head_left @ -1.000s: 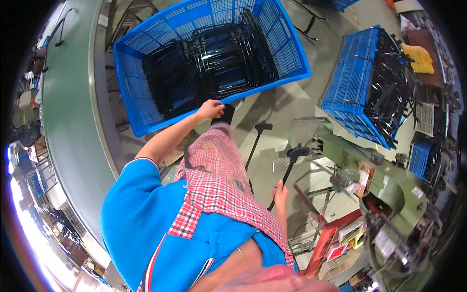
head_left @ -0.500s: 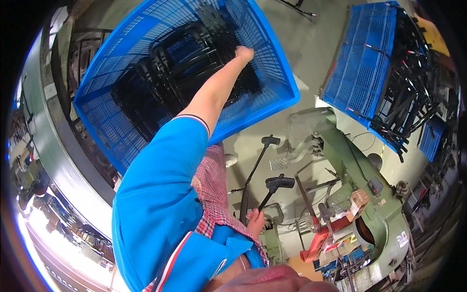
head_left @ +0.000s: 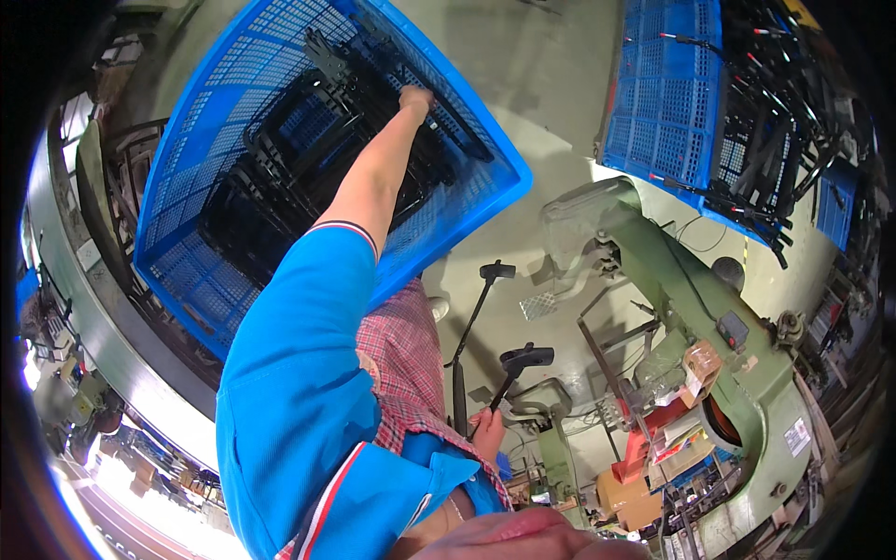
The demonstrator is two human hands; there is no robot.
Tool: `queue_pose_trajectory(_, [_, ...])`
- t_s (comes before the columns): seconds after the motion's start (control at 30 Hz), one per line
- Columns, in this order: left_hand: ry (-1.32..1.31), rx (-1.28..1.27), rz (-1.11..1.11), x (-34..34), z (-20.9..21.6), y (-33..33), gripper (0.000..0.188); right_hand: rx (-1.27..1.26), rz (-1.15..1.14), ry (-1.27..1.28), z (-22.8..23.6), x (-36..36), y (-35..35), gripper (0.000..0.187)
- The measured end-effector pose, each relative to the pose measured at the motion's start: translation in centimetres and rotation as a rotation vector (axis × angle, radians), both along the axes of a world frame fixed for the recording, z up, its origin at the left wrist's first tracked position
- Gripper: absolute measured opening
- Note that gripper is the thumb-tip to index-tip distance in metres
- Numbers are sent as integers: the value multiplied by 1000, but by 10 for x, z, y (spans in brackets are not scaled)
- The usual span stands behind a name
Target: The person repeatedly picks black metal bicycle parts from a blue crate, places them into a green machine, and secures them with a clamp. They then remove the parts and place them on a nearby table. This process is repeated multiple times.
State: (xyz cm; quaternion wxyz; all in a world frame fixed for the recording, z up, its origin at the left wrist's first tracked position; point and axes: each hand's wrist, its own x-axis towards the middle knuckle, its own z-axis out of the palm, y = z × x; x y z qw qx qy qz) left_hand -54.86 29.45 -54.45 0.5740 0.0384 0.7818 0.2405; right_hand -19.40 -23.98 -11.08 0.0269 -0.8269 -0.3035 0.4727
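Observation:
My left hand (head_left: 415,97) reaches far forward into a large blue plastic crate (head_left: 201,140) filled with black metal frame parts (head_left: 308,149). The hand rests on one of these parts; its fingers are hidden among them, so the grip is unclear. My right hand (head_left: 487,433) is low beside my red checked apron, closed around the shaft of a black lever (head_left: 525,357) with a padded top. A second black lever (head_left: 495,272) stands just beyond it, untouched.
Another blue crate (head_left: 663,103) with black wire parts stands at the upper right. A green machine (head_left: 709,308) with a foot pedal (head_left: 538,305) fills the right side. A grey curved bench (head_left: 103,308) runs along the left. Boxes and clutter lie at the lower right.
My left arm has stretched from the crate's near rim deep into the crate. The view has tilted forward and closer to it. My right hand stays on the lever.

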Motion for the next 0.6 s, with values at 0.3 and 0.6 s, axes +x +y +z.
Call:
queue_pose_trajectory(0.3, [-306,128,230,-3,2,8,12,98,18,-38,-13,44,-22,25])
queue_pose_trajectory(0.6, [31,370,502,-19,129,-25,26,171,-256,72,-35,57,-70,24])
